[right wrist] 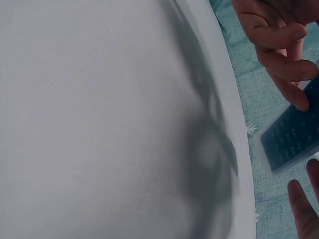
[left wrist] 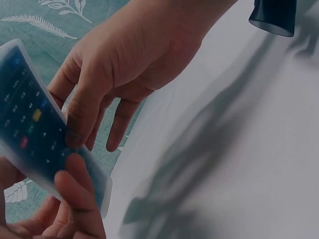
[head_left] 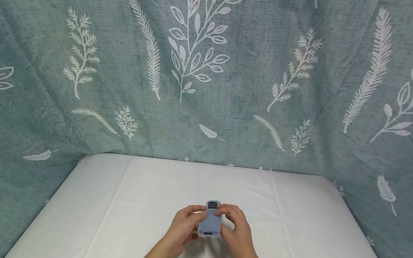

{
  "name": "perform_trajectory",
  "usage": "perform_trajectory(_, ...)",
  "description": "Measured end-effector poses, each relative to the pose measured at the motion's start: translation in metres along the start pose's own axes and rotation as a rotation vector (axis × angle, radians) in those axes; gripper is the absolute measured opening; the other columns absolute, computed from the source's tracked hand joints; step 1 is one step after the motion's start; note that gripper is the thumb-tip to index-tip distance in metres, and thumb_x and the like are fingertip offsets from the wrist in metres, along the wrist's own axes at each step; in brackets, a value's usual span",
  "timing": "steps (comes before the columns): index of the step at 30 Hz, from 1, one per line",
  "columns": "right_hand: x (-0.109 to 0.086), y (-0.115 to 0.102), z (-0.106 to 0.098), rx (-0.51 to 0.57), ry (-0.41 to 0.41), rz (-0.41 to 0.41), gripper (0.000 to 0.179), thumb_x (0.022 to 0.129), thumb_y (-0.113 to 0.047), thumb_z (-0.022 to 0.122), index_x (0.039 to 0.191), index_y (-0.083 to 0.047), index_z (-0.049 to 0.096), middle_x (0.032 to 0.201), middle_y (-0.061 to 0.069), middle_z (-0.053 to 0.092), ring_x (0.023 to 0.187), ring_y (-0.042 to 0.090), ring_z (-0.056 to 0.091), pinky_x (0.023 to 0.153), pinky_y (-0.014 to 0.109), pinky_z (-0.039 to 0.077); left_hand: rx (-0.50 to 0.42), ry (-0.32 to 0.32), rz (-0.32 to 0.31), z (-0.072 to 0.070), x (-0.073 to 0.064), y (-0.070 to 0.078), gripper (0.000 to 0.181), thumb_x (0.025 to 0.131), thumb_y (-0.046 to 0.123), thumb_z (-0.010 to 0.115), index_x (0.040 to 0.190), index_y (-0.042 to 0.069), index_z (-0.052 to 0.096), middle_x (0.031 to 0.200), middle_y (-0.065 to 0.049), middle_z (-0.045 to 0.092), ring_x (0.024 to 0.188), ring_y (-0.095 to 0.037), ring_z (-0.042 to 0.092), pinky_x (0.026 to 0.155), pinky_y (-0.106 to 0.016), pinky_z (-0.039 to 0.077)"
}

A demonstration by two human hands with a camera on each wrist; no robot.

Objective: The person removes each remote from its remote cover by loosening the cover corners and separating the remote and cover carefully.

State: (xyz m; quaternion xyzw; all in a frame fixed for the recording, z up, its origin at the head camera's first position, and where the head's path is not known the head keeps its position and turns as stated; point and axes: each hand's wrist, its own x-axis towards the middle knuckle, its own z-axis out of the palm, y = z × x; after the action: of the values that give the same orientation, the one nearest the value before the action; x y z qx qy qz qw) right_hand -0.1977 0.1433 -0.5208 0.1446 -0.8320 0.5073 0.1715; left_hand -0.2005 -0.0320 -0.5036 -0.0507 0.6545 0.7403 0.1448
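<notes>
Above the white table, both hands hold a remote control [head_left: 210, 222] in a translucent cover. A dark patch shows at its upper end in the head view. My left hand [head_left: 183, 228] grips its left side, thumb on the upper face and fingers partly hidden underneath. From the right, my right hand [head_left: 238, 230] bends its fingertips over the upper corner, thumb against the side edge. In the left wrist view the remote control [left wrist: 30, 119] shows rows of small marked keys, one yellow, one red. The right wrist view catches just part of the remote control [right wrist: 291, 137].
A white cloth [head_left: 132, 206] covers the table, with shadows of the hands on it. Around the back and sides hangs a green curtain [head_left: 127, 73] with white leaf prints. A dark rounded object [left wrist: 273, 15] sits at the left wrist view's upper right corner.
</notes>
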Motion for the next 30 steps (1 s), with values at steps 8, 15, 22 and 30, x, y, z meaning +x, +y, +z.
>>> perform_trajectory(8, 0.001, 0.007, 0.001, -0.105, 0.037, -0.013, 0.044, 0.08, 0.004, 0.077, 0.117, -0.015, 0.064, 0.121, -0.001, 0.064, 0.113, 0.019, 0.06, 0.092, 0.046, 0.057, -0.042, -0.029, 0.045, -0.002, 0.004, -0.002, 0.047, 0.094, 0.017, 0.065, 0.137, 0.004, 0.052, 0.094, 0.001, 0.069, 0.071, -0.01, 0.065, 0.059, -0.024, 0.052)
perform_trajectory(15, 0.003, 0.006, -0.001, -0.009, -0.044, 0.085, 0.046, 0.09, 0.005, 0.066, 0.131, -0.012, 0.055, 0.129, 0.003, 0.063, 0.118, 0.028, 0.061, 0.098, 0.047, 0.054, -0.019, -0.019, 0.073, -0.003, 0.003, -0.004, 0.054, 0.091, 0.008, 0.067, 0.141, 0.009, 0.046, 0.09, 0.003, 0.068, 0.068, -0.012, 0.065, 0.052, -0.025, 0.051)
perform_trajectory(22, 0.006, 0.005, -0.005, 0.08, -0.062, 0.189, 0.046, 0.097, -0.001, 0.06, 0.139, -0.017, 0.048, 0.128, 0.006, 0.064, 0.115, 0.026, 0.065, 0.093, 0.03, 0.055, 0.051, 0.008, 0.125, -0.004, 0.004, -0.008, 0.066, 0.091, 0.007, 0.069, 0.15, 0.009, 0.039, 0.106, -0.007, 0.069, 0.07, -0.013, 0.066, 0.049, -0.027, 0.052)
perform_trajectory(30, 0.012, -0.001, -0.007, 0.262, -0.1, 0.278, 0.05, 0.1, -0.014, 0.06, 0.146, -0.024, 0.041, 0.135, 0.014, 0.063, 0.116, 0.028, 0.065, 0.092, 0.026, 0.056, 0.059, 0.005, 0.181, -0.004, 0.002, -0.009, 0.066, 0.089, 0.004, 0.069, 0.149, 0.012, 0.044, 0.115, -0.012, 0.066, 0.069, -0.012, 0.067, 0.048, -0.028, 0.053)
